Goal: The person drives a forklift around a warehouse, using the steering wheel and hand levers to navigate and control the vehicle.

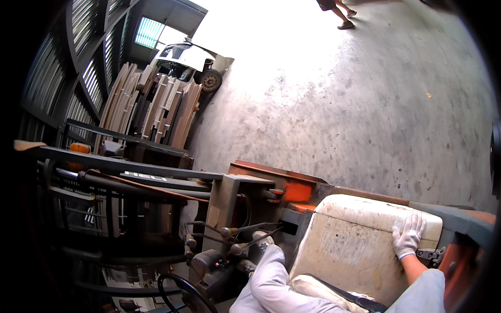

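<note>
My right hand (409, 236), in a white knitted glove, lies palm down on the upper right part of a scuffed cream-coloured cover (349, 240) on the forklift. Its fingers are stretched out and grip nothing. A grey sleeve covers my upper forearm. My left hand is out of view. Several control levers with round knobs (238, 249) stand left of my bent leg. Part of a black steering wheel (182, 289) shows at the lower edge; no hand that I can see is on it.
The forklift's dark mast and frame (130, 163) stretch left. Beyond stand stacked long boards (162, 112) and a white truck (185, 56) by a metal-clad wall. A person's legs (344, 13) show at the top on the concrete floor (313, 109).
</note>
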Available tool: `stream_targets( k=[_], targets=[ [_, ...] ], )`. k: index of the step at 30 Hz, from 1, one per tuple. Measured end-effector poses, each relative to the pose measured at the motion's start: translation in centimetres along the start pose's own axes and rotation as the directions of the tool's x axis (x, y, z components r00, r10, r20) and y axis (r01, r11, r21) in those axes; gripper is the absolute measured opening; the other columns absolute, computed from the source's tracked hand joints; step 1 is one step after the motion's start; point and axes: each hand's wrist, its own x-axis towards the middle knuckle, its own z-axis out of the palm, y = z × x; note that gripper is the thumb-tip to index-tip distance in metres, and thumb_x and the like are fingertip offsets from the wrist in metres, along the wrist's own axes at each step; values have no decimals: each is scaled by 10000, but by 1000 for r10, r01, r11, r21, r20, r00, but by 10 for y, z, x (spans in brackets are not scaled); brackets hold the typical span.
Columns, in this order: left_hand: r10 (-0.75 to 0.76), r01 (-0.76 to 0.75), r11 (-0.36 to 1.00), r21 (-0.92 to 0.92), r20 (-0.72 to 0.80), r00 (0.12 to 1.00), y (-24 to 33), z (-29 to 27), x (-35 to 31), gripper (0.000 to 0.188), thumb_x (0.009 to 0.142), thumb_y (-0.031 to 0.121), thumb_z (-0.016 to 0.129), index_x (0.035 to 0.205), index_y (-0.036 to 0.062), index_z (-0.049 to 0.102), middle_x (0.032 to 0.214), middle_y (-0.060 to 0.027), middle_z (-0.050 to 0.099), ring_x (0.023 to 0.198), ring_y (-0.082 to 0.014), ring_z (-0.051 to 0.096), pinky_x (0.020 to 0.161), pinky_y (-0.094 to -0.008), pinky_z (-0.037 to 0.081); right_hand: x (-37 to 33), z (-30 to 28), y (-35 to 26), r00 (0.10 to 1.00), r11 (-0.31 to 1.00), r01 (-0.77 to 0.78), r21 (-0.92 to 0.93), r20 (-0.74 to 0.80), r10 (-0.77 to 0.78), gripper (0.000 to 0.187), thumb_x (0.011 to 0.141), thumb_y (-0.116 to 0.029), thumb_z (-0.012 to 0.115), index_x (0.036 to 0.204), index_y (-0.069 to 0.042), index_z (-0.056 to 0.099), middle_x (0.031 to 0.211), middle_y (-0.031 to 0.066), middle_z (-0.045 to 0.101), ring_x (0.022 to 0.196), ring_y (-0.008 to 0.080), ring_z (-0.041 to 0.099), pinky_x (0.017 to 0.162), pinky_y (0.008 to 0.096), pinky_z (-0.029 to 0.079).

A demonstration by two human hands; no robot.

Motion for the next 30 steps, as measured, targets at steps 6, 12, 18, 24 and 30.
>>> stream_targets(
  k=[6,12,18,24,30],
  targets=[
    [-73,67,993,-92,-66,995,-28,23,102,163,949,120,647,997,-1,745,895,-50,702,815,-169,564,759,-369,512,4,-4,-5,1000,1000,-6,-14,-9,6,885,889,-443,674,1573,49,403,1664,242,367,1608,416,215,1329,581,60],
    [-46,33,965,-260,-42,998,-30,58,199,177,926,82,651,1050,-21,722,1023,-121,742,916,-240,651,872,-366,541,5,-6,-6,1000,999,7,-40,-10,-8,895,882,-448,677,1573,49,401,1662,239,370,1606,419,215,1328,583,62],
    [17,-30,983,-183,-73,997,34,85,237,268,879,44,620,1104,-56,727,1106,-186,754,1034,-310,695,999,-402,532,10,-15,-13,994,998,-59,-27,96,61,896,895,-435,671,1596,35,369,1686,230,342,1614,423,193,1325,585,66],
    [399,-400,853,-336,-73,914,150,96,208,208,843,-29,614,1021,-28,721,1160,-167,732,1113,-306,678,1057,-402,516,8,-24,-15,981,995,-87,-50,170,94,916,898,-456,654,1603,50,360,1684,243,333,1611,431,195,1324,588,72],
    [655,-627,673,-392,-79,752,207,82,146,179,818,-78,607,950,-7,705,1174,-194,723,1149,-350,681,1066,-425,522,12,-29,-22,989,997,-67,-39,130,72,883,931,-459,634,1605,42,362,1680,244,346,1604,431,210,1320,587,87]
  ],
)
